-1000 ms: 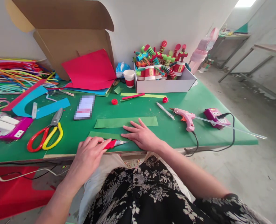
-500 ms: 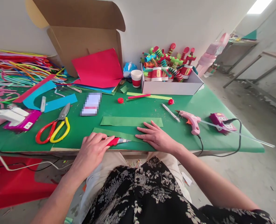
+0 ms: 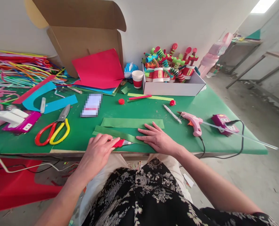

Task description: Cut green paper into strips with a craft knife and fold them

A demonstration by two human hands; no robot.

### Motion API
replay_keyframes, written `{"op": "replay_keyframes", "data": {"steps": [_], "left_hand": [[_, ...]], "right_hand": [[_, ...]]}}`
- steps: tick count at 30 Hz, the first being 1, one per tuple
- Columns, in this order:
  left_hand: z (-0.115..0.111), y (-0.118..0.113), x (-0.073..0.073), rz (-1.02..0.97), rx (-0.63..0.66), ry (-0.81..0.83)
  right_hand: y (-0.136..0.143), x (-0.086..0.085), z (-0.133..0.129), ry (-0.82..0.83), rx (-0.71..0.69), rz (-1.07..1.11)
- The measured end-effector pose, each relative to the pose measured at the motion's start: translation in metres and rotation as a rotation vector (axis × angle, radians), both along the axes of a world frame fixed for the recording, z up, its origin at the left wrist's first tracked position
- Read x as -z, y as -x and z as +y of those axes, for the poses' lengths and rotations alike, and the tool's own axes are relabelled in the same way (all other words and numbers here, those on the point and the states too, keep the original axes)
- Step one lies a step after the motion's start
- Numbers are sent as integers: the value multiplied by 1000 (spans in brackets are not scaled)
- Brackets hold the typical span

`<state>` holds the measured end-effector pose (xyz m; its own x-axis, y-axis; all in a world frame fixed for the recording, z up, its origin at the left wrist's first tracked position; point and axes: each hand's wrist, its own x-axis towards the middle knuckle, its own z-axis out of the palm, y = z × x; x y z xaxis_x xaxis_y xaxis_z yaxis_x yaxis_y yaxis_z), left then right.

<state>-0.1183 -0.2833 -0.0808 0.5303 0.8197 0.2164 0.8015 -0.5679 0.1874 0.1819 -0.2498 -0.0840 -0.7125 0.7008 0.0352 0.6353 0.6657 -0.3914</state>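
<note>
At the worktop point(image 3: 139, 110) front, the left hand point(image 3: 99, 150) curls around one red tool point(image 3: 119, 143), probably a knife; the right hand point(image 3: 156, 138), fingers spread, overlies two long green paper strips point(image 3: 120, 122).

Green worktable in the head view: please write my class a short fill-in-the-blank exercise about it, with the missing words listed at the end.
The left hand holds a cutting tool whose handle is ____.
The right hand rests on paper strips coloured ____.
The large scissors have one red handle loop and one ____ loop.
In the picture, the glue gun lies to the ____ of the phone.

Missing words: red; green; yellow; right.
</note>
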Motion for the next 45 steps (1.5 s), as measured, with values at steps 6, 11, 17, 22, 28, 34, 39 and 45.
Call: {"op": "replay_keyframes", "data": {"steps": [6,11,17,22,28,34,39,45], "left_hand": [[-2,-4,-3,19,1,-38],[-2,-9,-2,15,18,-8],[-3,-13,-1,11,14,2],[-2,-18,0,-1,32,35],[-2,-14,0,7,25,18],[-2,-17,-2,18,22,-1],[-2,-24,-3,14,20,-3],[-6,-21,-4,21,43,19]], "right_hand": [[0,1,0,-5,-5,7],[0,0,0,-4,-4,14],[0,2,0,-6,-2,33],[0,3,0,10,-4,60],[-19,1,0,-28,35,246],[-29,9,-3,-42,14,310],[-27,12,-4,-23,12,287],[-28,13,-4,-30,18,272]]}}
